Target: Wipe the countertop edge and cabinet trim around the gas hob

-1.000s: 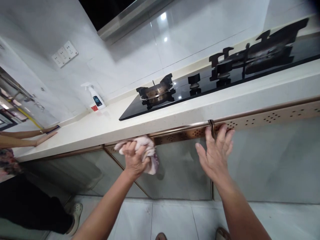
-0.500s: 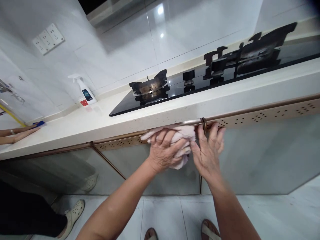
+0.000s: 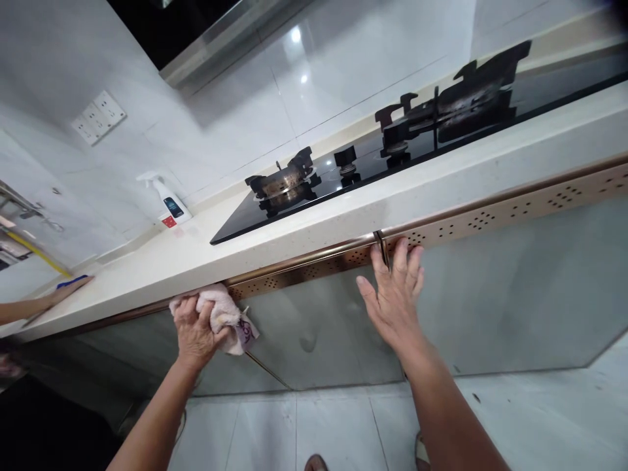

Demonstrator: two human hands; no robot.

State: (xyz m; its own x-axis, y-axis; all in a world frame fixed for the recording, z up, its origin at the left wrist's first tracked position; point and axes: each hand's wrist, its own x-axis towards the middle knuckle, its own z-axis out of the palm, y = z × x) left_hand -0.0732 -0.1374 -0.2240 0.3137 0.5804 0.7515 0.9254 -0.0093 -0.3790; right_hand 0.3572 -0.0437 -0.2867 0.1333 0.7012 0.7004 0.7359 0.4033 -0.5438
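Bunched under my left hand (image 3: 199, 330) is a pale pink cloth (image 3: 226, 313), pressed against the top edge of a cabinet door. My left fingers are bent over the cloth, and a purple print shows at its lower corner. My right hand (image 3: 395, 288) rests flat with fingers spread, its fingertips on the perforated copper-coloured strip (image 3: 500, 216) by the gap between two doors. Grey-green cabinet fronts (image 3: 314, 327) lie below both hands.
Above the doors runs a white counter (image 3: 196, 255) with a black gas hob (image 3: 318, 190). A spray bottle (image 3: 169, 201) stands left of the hob. Further left, another person's hand (image 3: 71, 291) is on a blue cloth (image 3: 73, 280). A range hood (image 3: 210, 39) overhangs the wall.
My left hand has slid the cloth leftward along the door strip, away from my right hand. My right hand stays by the door gap. The other person's hand has shifted, and the view has turned slightly.
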